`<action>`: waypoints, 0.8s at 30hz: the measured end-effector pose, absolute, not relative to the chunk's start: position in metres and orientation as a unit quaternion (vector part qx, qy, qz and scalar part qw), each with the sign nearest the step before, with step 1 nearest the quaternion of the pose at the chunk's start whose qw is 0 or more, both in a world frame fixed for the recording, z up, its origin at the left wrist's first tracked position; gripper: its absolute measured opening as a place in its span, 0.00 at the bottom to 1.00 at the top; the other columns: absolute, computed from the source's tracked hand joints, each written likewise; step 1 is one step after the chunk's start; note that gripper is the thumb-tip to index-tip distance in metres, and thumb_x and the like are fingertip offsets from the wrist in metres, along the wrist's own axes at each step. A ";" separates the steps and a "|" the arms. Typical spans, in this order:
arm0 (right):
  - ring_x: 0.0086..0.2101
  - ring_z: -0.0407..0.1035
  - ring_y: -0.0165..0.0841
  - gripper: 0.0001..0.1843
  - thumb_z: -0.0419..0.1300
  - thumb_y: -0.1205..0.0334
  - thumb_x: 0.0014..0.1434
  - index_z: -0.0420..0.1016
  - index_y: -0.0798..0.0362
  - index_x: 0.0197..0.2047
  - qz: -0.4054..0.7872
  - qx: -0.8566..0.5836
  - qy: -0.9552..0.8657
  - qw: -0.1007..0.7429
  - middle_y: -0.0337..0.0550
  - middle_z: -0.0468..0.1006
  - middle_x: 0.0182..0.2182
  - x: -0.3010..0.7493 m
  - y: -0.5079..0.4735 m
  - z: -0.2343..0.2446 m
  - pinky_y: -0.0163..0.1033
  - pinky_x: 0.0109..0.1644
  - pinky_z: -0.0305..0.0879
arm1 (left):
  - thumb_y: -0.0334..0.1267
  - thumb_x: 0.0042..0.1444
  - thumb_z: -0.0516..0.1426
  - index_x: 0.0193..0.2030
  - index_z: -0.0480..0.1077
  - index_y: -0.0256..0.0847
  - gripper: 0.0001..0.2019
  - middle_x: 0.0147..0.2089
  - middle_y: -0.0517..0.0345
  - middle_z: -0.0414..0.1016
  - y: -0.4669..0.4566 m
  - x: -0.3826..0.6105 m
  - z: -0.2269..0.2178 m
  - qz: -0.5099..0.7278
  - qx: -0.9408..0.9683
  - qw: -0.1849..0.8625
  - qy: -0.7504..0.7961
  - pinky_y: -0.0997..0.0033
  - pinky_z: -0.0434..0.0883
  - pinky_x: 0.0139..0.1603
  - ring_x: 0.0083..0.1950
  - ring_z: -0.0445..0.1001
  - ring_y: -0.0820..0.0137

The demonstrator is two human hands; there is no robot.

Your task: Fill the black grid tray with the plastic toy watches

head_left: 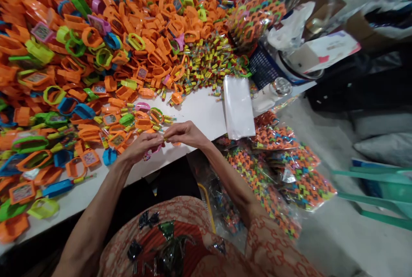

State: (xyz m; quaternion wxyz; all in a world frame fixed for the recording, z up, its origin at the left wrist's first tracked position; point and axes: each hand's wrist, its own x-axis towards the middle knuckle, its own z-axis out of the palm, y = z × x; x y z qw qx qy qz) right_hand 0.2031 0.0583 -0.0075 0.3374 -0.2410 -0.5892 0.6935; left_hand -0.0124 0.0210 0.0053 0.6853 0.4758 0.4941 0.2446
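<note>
Over the front edge of the white table my two hands meet, fingertips close together. My left hand [143,145] is closed on a pink toy watch [152,152], partly hidden under its fingers. A pinch of my right hand [186,134] touches a small yellow tube [165,138] at the pink watch; its far end is hidden. Just beyond the hands lie orange toy watches [143,121] with small tubes tucked in or beside them. A finished-looking row of mixed watches [86,157] spreads to the left.
A large heap of toy watches [128,23] covers the back left. Loose yellow tubes [209,62] lie beside it. Clear plastic bags [238,107] are stacked on the right, near a jar [281,88] and blue basket [264,67]. Filled bags [299,169] lie on the floor by a green stool [386,189].
</note>
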 end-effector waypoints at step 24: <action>0.36 0.74 0.33 0.14 0.67 0.57 0.53 0.82 0.55 0.42 0.558 -0.403 -0.629 0.362 0.42 0.80 0.37 0.193 0.112 -0.040 0.39 0.42 0.71 | 0.45 0.58 0.63 0.48 0.78 0.42 0.14 0.51 0.47 0.78 0.086 -0.012 -0.004 0.271 0.784 0.224 0.511 0.59 0.73 0.52 0.51 0.77 0.57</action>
